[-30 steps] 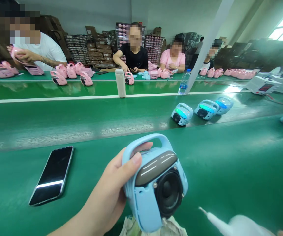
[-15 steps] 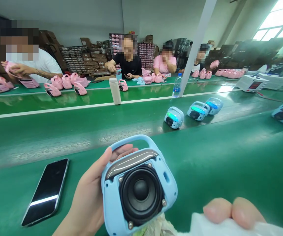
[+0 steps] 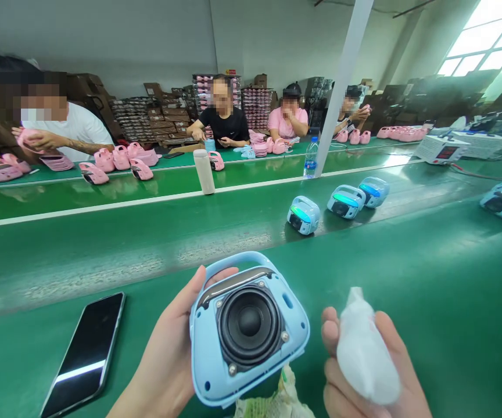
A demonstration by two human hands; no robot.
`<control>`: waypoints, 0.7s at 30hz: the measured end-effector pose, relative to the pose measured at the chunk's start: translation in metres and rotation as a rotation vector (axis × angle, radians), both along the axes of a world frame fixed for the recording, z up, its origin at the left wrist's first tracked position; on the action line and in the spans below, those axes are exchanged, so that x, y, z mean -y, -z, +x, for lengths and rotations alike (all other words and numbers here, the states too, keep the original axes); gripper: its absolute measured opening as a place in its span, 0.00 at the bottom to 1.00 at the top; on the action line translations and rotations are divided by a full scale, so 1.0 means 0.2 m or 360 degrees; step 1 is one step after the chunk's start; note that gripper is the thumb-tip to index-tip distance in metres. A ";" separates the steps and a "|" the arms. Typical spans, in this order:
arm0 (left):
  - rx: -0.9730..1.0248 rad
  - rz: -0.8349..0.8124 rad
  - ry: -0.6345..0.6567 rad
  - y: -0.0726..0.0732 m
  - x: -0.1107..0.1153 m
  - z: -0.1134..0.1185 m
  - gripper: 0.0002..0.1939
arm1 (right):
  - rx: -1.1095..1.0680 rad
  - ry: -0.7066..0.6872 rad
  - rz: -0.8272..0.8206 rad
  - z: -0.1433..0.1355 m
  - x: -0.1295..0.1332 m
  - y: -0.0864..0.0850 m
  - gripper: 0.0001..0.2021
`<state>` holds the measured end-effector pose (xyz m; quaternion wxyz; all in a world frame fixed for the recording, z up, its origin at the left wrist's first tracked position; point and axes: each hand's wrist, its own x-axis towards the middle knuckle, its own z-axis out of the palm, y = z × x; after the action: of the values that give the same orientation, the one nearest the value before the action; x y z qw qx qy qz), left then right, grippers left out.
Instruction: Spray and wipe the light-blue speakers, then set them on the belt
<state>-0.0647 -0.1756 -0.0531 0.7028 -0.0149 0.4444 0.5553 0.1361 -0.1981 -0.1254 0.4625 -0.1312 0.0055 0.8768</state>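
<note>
A light-blue portable speaker (image 3: 205, 366) rests in my left hand (image 3: 164, 348), which wraps round its left side with fingers behind the carry handle. Its black round driver and four-corner screws face me, and a dark glossy strip runs along the top. To the right, apart from the speaker, my right hand (image 3: 401, 371) grips a white squeeze bottle (image 3: 366, 354), its narrow nozzle pointing up and away. A crumpled greenish-white wrapper or cloth (image 3: 277, 400) lies below the speaker, partly hidden by it.
A black phone (image 3: 85, 354) lies at left. Beyond are lit blue speakers (image 3: 304, 216), a beige tumbler (image 3: 203, 172), a water bottle (image 3: 311, 158) and a white post (image 3: 344, 87). Several people sit across the green bench (image 3: 103, 244) among pink speaker shells (image 3: 120, 157). White devices (image 3: 440, 150) stand at right.
My right hand has risen into fuller view with the white bottle, now pointing upward. The speaker in my left hand has tipped back slightly and sits a little lower in the picture.
</note>
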 end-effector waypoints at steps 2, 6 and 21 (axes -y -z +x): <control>-0.0019 0.0000 0.0004 0.00 0.00 0.00 0.21 | -0.0349 -0.0139 0.0014 -0.02 -0.04 0.04 0.14; -0.0058 -0.0033 -0.0013 -0.01 -0.01 0.01 0.19 | -0.0640 -0.0178 -0.0005 -0.04 -0.08 0.08 0.08; -0.0295 0.0227 -0.0007 0.01 0.03 -0.01 0.12 | -0.0707 -0.0138 0.0099 -0.03 -0.05 0.06 0.08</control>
<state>-0.0660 -0.1817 -0.0548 0.6568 0.0857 0.4667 0.5861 0.1298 -0.1881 -0.1372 0.4157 0.0794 0.0744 0.9030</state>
